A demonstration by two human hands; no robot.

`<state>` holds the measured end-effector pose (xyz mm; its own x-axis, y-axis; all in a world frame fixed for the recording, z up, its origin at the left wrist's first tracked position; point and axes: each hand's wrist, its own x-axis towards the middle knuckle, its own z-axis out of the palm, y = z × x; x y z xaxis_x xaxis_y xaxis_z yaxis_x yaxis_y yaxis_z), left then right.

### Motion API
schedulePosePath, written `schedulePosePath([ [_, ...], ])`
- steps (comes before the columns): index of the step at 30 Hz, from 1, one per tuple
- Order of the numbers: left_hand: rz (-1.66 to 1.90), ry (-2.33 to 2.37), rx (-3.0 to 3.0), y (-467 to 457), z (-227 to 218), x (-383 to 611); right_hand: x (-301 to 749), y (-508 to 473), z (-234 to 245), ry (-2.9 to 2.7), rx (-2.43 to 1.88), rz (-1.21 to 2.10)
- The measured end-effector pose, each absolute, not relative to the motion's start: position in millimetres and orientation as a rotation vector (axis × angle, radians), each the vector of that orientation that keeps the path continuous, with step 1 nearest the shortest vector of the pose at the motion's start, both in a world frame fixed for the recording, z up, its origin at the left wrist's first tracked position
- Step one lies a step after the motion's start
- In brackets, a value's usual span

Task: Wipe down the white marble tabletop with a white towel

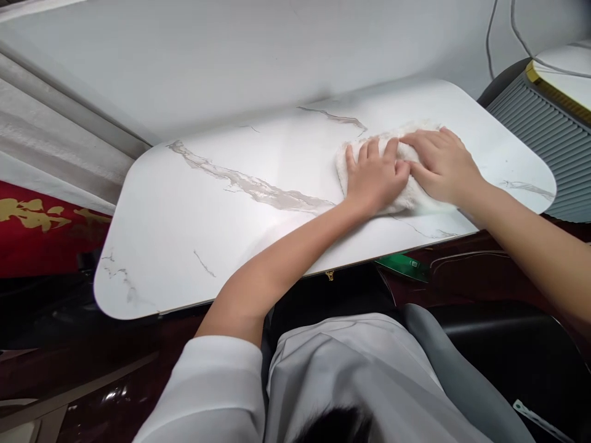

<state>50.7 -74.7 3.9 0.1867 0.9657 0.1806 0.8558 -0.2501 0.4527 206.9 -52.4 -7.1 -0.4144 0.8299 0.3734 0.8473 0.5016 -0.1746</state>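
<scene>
A white fluffy cloth point(409, 198) lies on the right part of a white marble-look tabletop point(207, 215). My left hand point(373, 178) rests flat on the cloth's left half, fingers stretched out and slightly apart. My right hand point(443, 163) lies flat on the cloth's right half, its fingers pointing left and touching the fingertips of the left hand. Neither hand grips the cloth; both press on top of it. Most of the cloth is hidden under the hands.
A grey ribbed unit point(545, 129) stands past the table's right end, with cables point(517, 31) on the wall above. A green flat item point(401, 266) shows under the table's near edge. Red fabric with gold pattern point(32, 227) is at the left. A grey seat edge point(443, 357) is below.
</scene>
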Motion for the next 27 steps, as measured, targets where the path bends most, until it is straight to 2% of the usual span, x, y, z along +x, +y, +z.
schedulePosePath([
  [12, 0.704, 1.849, 2.142, 42.2, 2.5, 44.7, 191.6, 67.9, -8.6, -2.133, -1.493, 0.034],
  [19, 0.835, 1.825, 2.109, 77.4, 0.1, 48.5, 186.3, 94.8, -1.3, -1.982, -1.762, 0.047],
  [27, 0.776, 1.871, 2.097, 103.6, -0.9, 59.3, 211.7, 136.7, -7.8, -2.067, -1.723, 0.146],
])
